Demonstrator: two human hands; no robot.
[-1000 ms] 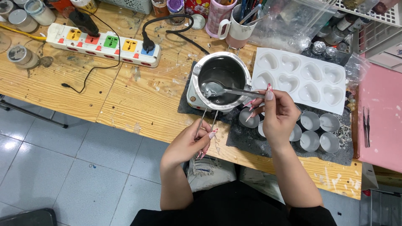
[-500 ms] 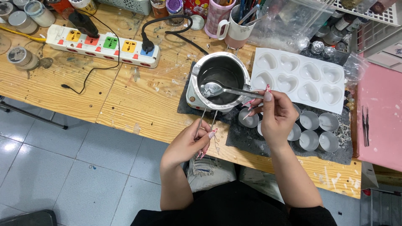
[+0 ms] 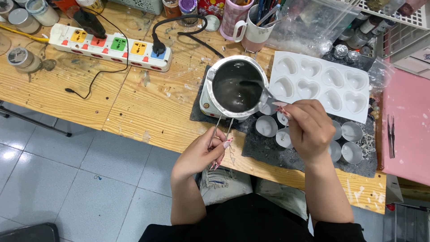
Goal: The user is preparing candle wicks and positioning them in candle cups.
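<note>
- The left hand (image 3: 201, 152) is closed on the wire handle (image 3: 220, 130) of the melting pot (image 3: 235, 87), which sits on the tabletop (image 3: 148, 103).
- The right hand (image 3: 309, 127), just right of the pot, pinches a spoon (image 3: 257, 85).
- The spoon's long axis slants from that hand up-left, bowl dipped in the pot.
- Small metal cups (image 3: 266, 126) stand just below the pot's rim.

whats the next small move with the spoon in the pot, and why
Probably lift the spoon level and carry it to a small tin cup: the right hand has its bowl dipped in the pot, the left hand steadies the wire handle.
</note>
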